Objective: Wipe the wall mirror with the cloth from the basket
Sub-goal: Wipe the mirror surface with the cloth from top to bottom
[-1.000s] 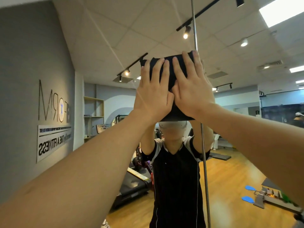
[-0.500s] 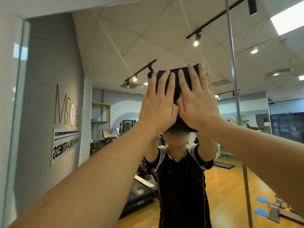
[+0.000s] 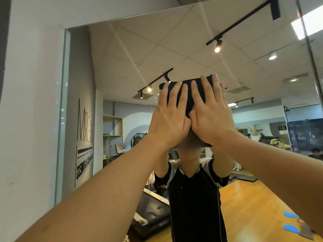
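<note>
Both arms reach up and forward to the wall mirror [image 3: 244, 119], and the two hands lie side by side, flat against a dark cloth [image 3: 187, 95] spread on the glass at about head height. The left hand [image 3: 172, 116] covers the cloth's left part with its fingers straight and pointing upward, the grip released, palm pressing rather than clutching. The right hand [image 3: 210, 116] does the same on the right part, fingers straight and slightly spread, reaching to the cloth's top edge; the thumbs of the two hands meet at the middle. The cloth shows as a dark band above and between the fingers, and a darker patch below the right wrist may be its lower edge, though that part is too blurred to be sure. In the glass beneath the hands stands the reflection of the person in a black shirt [image 3: 194, 198] with pale shoulders, arms raised. The mirror's left edge meets a pale wall [image 3: 31, 119], and a vertical seam [image 3: 312, 58] runs down the glass at the far right. The reflection also shows a treadmill [image 3: 153, 212] low beside the person, a wooden floor [image 3: 253, 206], reversed lettering on a grey wall [image 3: 83, 128], an open shelf [image 3: 112, 126] and ceiling track lights [image 3: 217, 48].
</note>
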